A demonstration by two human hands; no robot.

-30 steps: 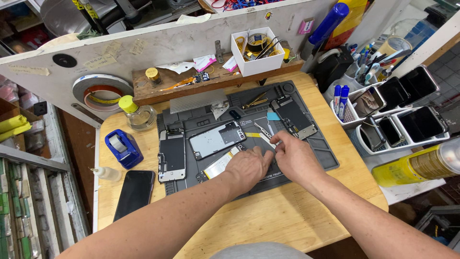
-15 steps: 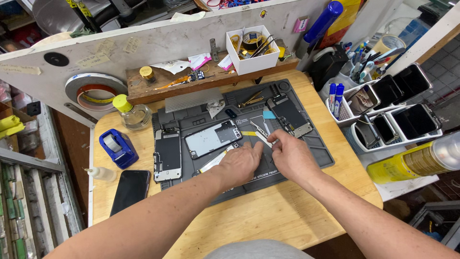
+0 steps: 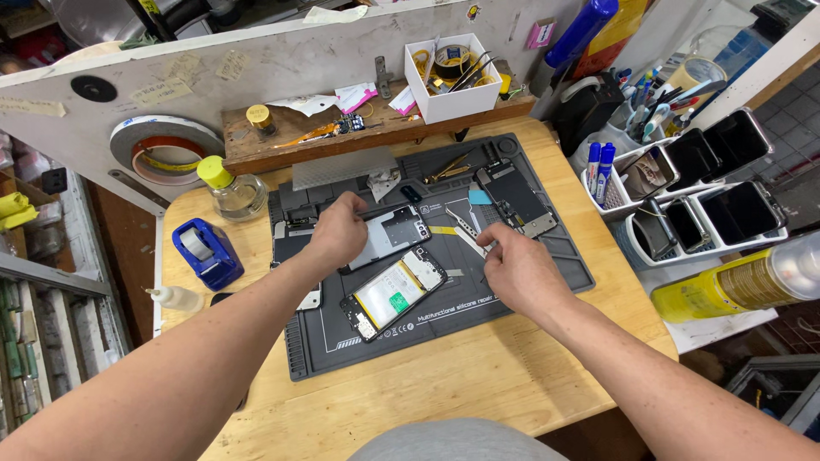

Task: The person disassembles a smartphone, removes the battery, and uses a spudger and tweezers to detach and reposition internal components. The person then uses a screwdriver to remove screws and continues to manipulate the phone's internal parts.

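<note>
An opened phone (image 3: 393, 294) with a white battery and a green sticker lies tilted on the dark grey silicone mat (image 3: 512, 294). Just behind it lies a silver phone plate (image 3: 395, 232). My left hand (image 3: 337, 229) is arched over that plate's left end with the fingertips down on it; the grip itself is hidden. My right hand (image 3: 521, 271) is to the right of the opened phone, pinching thin metal tweezers (image 3: 468, 232) that point up and left over the mat. Another phone board (image 3: 517, 196) lies at the mat's back right.
A blue tape dispenser (image 3: 205, 252), a glass bottle with a yellow cap (image 3: 232, 189) and a small white dropper bottle (image 3: 175, 297) stand left of the mat. A white box of tools (image 3: 448, 81) sits on the wooden shelf. Trays of phones (image 3: 726, 205) and a yellow spray can (image 3: 735, 286) are on the right.
My left hand has left the opened phone and moved up and left onto the silver plate, uncovering the phone. My right hand has stayed by the tweezers.
</note>
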